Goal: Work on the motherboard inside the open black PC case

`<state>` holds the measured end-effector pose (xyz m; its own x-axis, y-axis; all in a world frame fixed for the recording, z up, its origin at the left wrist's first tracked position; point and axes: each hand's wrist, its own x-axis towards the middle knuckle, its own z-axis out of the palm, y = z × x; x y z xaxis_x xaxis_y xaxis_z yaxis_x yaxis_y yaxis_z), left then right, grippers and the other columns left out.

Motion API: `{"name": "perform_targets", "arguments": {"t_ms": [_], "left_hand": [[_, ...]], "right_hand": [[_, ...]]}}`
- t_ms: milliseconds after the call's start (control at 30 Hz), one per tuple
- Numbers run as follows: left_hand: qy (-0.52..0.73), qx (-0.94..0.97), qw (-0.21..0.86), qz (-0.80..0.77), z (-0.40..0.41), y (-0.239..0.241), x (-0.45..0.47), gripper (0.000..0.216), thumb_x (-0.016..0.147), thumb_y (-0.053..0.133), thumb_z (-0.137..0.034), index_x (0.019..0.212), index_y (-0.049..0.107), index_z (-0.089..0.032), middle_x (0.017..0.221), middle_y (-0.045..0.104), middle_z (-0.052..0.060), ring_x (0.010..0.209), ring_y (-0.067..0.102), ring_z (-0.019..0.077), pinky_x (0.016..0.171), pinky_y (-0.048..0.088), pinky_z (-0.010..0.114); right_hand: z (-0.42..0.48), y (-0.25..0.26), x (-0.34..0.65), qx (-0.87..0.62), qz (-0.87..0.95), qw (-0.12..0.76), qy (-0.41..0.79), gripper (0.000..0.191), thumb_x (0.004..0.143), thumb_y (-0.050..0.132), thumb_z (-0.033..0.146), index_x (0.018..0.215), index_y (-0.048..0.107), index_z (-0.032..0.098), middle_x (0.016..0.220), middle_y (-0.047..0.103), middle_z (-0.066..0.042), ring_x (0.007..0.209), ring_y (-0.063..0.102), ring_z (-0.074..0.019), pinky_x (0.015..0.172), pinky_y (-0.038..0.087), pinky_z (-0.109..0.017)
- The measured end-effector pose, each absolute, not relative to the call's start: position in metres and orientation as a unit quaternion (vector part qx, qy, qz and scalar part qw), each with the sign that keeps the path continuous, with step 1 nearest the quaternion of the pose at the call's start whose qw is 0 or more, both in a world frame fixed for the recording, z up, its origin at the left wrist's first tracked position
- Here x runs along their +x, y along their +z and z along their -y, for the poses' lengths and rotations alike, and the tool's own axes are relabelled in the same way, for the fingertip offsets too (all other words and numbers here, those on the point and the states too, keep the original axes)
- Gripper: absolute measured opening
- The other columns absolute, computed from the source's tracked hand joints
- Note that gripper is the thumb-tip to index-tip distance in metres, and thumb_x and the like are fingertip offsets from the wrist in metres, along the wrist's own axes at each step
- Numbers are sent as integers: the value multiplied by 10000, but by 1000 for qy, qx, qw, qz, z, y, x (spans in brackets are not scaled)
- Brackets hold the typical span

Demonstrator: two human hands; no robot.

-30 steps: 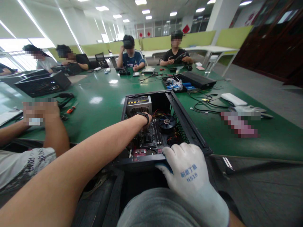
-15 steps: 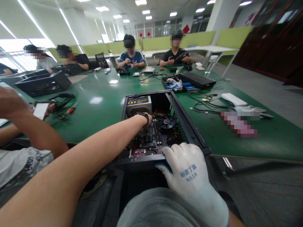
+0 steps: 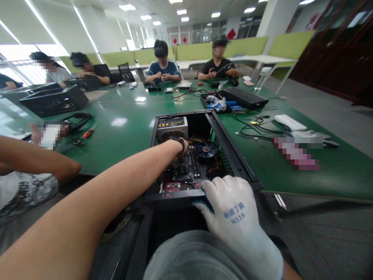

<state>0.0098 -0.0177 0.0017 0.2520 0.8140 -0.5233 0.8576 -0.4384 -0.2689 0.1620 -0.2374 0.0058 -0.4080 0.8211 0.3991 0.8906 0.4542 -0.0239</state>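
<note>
Co-workers [image 3: 163,72] sit across a green desk [image 3: 110,144] strewn with hardware: a second black computer tower [image 3: 55,102] and an orange-handled screwdriver [image 3: 88,133] to the left, black cables [image 3: 247,133] and a pale work glove [image 3: 305,135] to the right of an open computer case [image 3: 234,146] at the near edge. Inside the case, a power supply [image 3: 171,128] fills the far left corner, just beyond the bare left hand [image 3: 185,146], with a black cooling fan [image 3: 206,151] to that hand's right. The left forearm crosses the case's near left side, and the fingers are hidden inside it over the motherboard [image 3: 189,163], so that grip's state cannot be told. The gloved right hand [image 3: 233,210] pinches the case's near rim, fingers above and thumb below, the case stretching forward from this grip.
</note>
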Motion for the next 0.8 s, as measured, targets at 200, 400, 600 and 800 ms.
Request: {"name": "perform_targets", "arguments": {"t_ms": [200,400,600,800], "left_hand": [[-301,784,44,-541,24,9,11,581,517,842,-368,1046,770,-139,1051,743,150,1079,658,337,980,493,369],[-304,784,37,-539,38,25,14,558,549,840,-366,1048,763,-129,1065,743,141,1056,670,320,977,498,344],[-291,784,49,-546,40,26,15,591,541,862,-395,1042,763,-97,1050,740,169,1041,672,342,971,499,361],[-310,793,25,-524,35,20,13,541,525,875,-340,1003,771,-109,1052,746,155,1041,672,312,980,483,322]], "right_hand": [[237,8,161,-513,833,182,-101,293,739,742,465,883,610,246,761,571,-23,746,445,-227,686,192,-362],[237,7,162,-514,834,178,-99,296,749,732,465,905,618,241,773,576,-27,746,444,-221,690,191,-359],[237,9,162,-512,833,180,-105,295,748,732,466,905,614,246,766,572,-25,743,444,-227,689,197,-362],[237,9,161,-515,833,174,-103,285,751,730,463,903,616,250,769,576,-28,748,446,-232,684,191,-361]]}}
